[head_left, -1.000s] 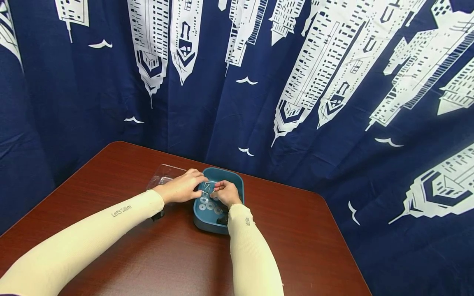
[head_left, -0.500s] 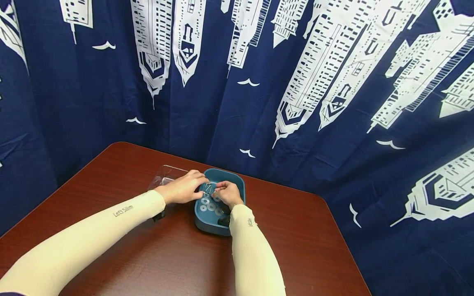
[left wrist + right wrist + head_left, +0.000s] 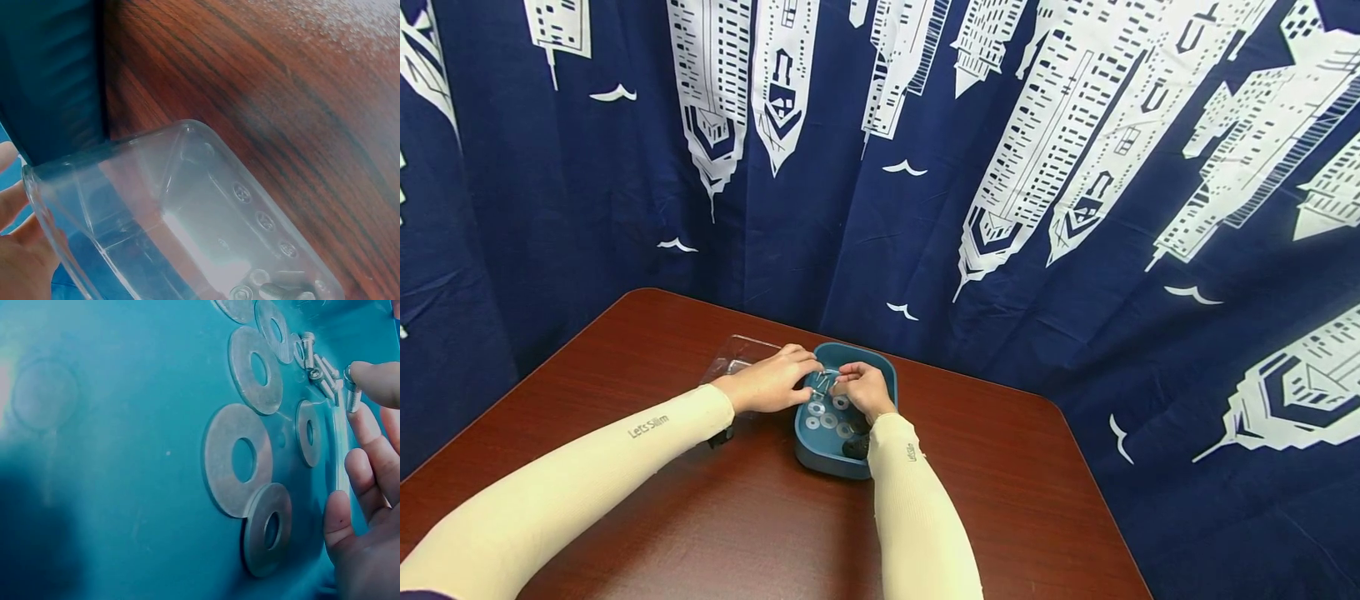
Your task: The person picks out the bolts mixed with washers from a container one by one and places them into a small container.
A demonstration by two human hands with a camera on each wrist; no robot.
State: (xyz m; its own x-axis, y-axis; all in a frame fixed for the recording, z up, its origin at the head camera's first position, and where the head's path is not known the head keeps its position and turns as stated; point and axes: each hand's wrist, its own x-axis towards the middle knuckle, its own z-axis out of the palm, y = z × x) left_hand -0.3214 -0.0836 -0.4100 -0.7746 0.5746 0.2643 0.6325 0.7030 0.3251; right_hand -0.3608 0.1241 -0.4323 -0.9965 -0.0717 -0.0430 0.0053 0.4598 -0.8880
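My right hand (image 3: 863, 390) reaches into a blue bin (image 3: 823, 465) and pinches a small metal bolt (image 3: 353, 394) between thumb and finger, its threaded end pointing down. More bolts (image 3: 309, 350) lie in a loose cluster on the bin floor just beyond. Several flat washers (image 3: 220, 459) are spread nearer the front, two of them overlapping. Over the bin's left rim lies my left hand (image 3: 771, 383), fingers and thumb apart above the bolts, gripping nothing. A clear plastic container (image 3: 200, 219) under the left wrist holds a few bolts (image 3: 281, 292) in one corner.
The bin stands on a reddish-brown wooden table (image 3: 1000, 500), close to its back edge. Behind hangs a navy curtain (image 3: 820, 233) with white city drawings. A dark object (image 3: 855, 450) overlaps the bin's near corner beside the right sleeve.
My right hand has shifted slightly up and right inside the bin, uncovering a washer beneath its fingers. The left hand has stayed at the rim. The head view has shifted a little.
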